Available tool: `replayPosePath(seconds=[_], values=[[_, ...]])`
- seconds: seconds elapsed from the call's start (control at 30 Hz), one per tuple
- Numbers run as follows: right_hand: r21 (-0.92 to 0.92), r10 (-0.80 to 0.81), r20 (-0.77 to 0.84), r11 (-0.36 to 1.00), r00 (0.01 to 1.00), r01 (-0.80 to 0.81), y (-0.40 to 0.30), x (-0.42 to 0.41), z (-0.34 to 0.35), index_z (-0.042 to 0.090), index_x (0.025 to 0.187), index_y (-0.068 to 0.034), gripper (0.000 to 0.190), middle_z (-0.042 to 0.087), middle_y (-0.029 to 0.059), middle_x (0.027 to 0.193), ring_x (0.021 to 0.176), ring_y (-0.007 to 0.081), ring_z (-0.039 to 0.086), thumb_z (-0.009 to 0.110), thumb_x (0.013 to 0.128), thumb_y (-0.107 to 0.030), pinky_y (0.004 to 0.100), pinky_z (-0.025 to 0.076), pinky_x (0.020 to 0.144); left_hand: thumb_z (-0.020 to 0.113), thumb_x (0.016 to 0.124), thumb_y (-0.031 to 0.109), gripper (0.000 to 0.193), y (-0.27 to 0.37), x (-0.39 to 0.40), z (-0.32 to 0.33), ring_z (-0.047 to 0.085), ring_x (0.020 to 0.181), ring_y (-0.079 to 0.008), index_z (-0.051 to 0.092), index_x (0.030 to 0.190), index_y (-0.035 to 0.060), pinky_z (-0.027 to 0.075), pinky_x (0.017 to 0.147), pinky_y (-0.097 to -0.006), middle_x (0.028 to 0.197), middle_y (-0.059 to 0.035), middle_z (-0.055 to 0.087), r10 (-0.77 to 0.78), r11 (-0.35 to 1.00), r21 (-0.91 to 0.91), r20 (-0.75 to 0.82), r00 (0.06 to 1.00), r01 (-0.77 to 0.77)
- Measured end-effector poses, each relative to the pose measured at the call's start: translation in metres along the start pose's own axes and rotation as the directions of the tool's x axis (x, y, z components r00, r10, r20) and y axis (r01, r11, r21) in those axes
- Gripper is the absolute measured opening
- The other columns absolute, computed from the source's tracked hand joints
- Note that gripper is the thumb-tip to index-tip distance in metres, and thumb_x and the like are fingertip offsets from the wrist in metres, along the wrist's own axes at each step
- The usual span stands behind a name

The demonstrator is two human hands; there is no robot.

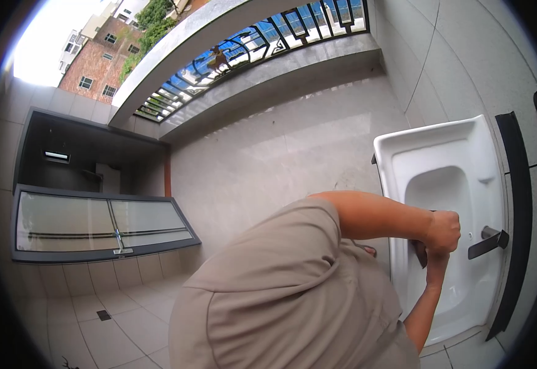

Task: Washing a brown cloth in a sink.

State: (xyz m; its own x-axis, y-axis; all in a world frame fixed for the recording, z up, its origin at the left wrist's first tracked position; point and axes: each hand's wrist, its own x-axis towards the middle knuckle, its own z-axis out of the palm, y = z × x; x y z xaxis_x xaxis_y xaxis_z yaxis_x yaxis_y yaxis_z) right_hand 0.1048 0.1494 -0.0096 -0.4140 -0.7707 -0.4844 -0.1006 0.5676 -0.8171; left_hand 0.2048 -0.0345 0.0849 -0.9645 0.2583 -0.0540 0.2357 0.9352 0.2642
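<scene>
Over the white ceramic sink, my left hand is closed in a fist around what looks like a dark brown cloth. Part of that cloth hangs below the fist on the side towards my body. My right hand comes up from below and meets the left one; its fingers are mostly hidden, so its hold cannot be told. A dark faucet projects from the sink's wall side, just right of my hands. No running water can be made out.
A dark strip runs along the tiled wall behind the sink. A balcony railing with metal figures borders the grey floor. At the left stands a glazed door beside a dark doorway. A floor drain lies lower left.
</scene>
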Motion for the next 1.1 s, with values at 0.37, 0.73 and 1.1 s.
replayPosePath(seconds=[0.37, 0.73, 1.1], values=[[0.794, 0.099, 0.113, 0.59, 0.989, -0.15, -0.013, -0.014, -0.003, 0.041, 0.152, 0.003, 0.076, 0.05, 0.0154, 0.152, 0.139, 0.0286, 0.049, 0.048, 0.106, -0.057, 0.0432, 0.037, 0.118, 0.067, 0.092, 0.054, 0.056, -0.032, -0.051, 0.09, 0.067, 0.109, -0.0391, 0.072, 0.127, 0.0109, 0.051, 0.099, -0.0459, 0.117, -0.0198, 0.072, -0.57, 0.404, -0.777, 0.199, 0.797, 0.483], [0.894, -0.039, -0.146, 0.422, 0.988, 0.149, -0.025, -0.057, 0.005, 0.043, 0.151, 0.002, 0.056, 0.052, 0.0152, 0.15, 0.139, 0.0295, 0.05, 0.058, 0.106, -0.027, 0.0462, 0.038, 0.117, 0.051, 0.092, 0.08, 0.106, 0.01, -0.027, 0.092, 0.033, 0.152, -0.035, 0.042, 0.153, -0.0053, 0.028, 0.123, -0.0409, 0.159, -0.0251, 0.041, -0.175, -0.315, -0.932, 0.245, 0.954, 0.182], [0.347, 0.27, -0.605, 0.936, 0.749, -0.057, -0.004, -0.09, -0.035, 0.072, 0.113, 0.006, 0.045, 0.073, 0.0072, 0.107, 0.095, 0.0155, 0.061, 0.066, 0.103, -0.037, 0.0317, 0.048, 0.091, 0.073, 0.091, 0.007, 0.054, 0.003, -0.053, 0.068, 0.064, 0.11, -0.0168, 0.059, 0.144, 0.0033, 0.048, 0.101, -0.0296, 0.12, -0.0092, 0.072, -0.611, -0.347, -0.93, 0.32, 0.724, 0.118]])
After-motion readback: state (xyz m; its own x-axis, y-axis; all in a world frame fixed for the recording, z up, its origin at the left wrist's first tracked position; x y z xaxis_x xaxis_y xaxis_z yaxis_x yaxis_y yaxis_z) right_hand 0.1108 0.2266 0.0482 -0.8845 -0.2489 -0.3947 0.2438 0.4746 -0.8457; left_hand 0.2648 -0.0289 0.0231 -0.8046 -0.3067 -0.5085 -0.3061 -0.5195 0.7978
